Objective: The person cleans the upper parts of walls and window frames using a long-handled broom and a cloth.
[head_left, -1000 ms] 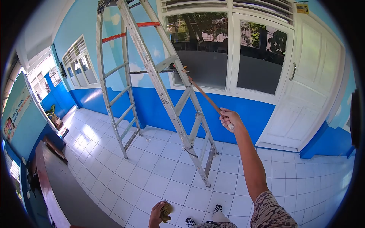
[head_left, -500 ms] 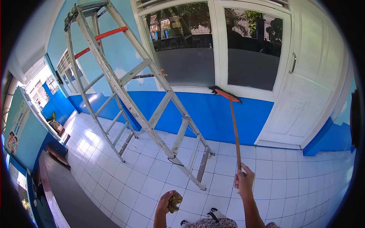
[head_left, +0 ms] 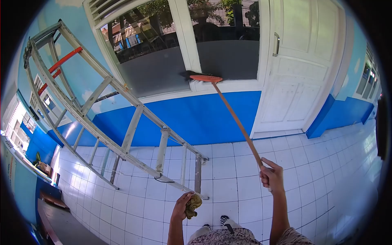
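My right hand (head_left: 272, 176) is wrapped round the lower end of a broom's wooden handle (head_left: 238, 122). The stick slants up and away to an orange broom head (head_left: 206, 78) with dark bristles, which overlaps the lower frame of the window (head_left: 153, 72). Low in the view, my left hand (head_left: 180, 207) grips a crumpled yellow-brown cloth (head_left: 193, 206). Below it show my shoes (head_left: 224, 219) on the floor.
An aluminium stepladder (head_left: 96, 128) with a red rung stands at the left, its near foot close to my left hand. Right of the window is a white door (head_left: 292, 77). White tiles (head_left: 228, 188) cover the floor; a dark-topped table (head_left: 73, 226) stands at lower left.
The view has turned right, so the ladder and window sit farther left. The broom head has risen from below the sill onto the lower window frame. Both hands keep their hold.
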Motion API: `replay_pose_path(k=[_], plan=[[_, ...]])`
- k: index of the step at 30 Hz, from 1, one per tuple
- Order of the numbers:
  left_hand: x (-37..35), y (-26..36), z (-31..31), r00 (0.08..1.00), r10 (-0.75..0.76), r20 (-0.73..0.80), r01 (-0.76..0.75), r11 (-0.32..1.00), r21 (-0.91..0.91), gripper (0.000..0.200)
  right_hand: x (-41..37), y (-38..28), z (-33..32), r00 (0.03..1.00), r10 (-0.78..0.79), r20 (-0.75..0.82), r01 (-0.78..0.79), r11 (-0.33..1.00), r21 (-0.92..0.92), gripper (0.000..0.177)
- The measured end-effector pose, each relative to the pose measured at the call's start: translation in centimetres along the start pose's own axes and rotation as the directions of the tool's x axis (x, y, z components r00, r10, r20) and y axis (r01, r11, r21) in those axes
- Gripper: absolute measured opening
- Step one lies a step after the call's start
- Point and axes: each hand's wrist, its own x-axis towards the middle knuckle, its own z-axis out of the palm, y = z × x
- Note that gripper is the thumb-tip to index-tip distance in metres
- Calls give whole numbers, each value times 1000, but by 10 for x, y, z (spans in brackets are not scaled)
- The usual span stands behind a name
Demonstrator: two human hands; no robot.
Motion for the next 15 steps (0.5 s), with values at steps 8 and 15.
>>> replay_pose_path(k=[8, 15], plan=[[-7, -7, -46, 997, -78, 12, 77, 994, 82, 41, 0, 35, -10, 832, -196, -519, 155, 980, -123, 40], [-22, -18, -60, 987, -145, 74, 135, 982, 132, 40, -40, 79, 73, 972, -16, -234, 7, 999, -37, 42]])
